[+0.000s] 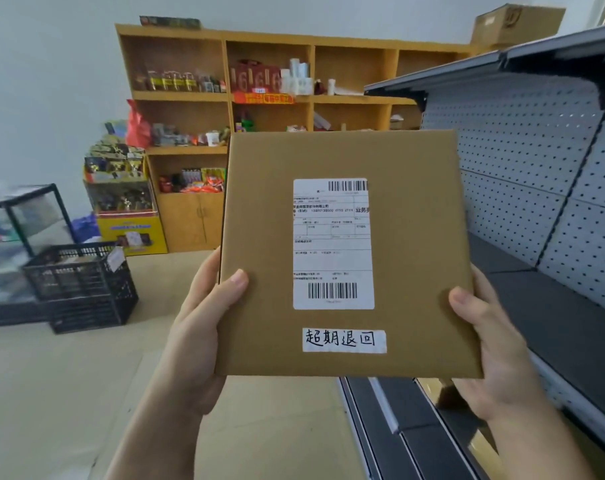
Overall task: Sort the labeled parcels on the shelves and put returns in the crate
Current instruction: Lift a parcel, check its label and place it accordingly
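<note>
I hold a flat brown cardboard parcel (408, 258) upright in front of me, face toward the camera. It carries a white shipping label with barcodes and, below it, a white sticker with handwritten Chinese characters. My left hand (197, 337) grips its lower left edge, thumb on the front. My right hand (491, 344) grips the lower right edge the same way. A black plastic crate (82, 289) stands on the floor at the left, with parcels and a white tag inside.
Grey metal pegboard shelves (550, 299) run along the right. A wooden shelf unit (190, 98) with goods lines the back wall, a cardboard box (517, 24) on top. A yellow display stand (124, 206) and a glass cabinet (13, 237) stand left.
</note>
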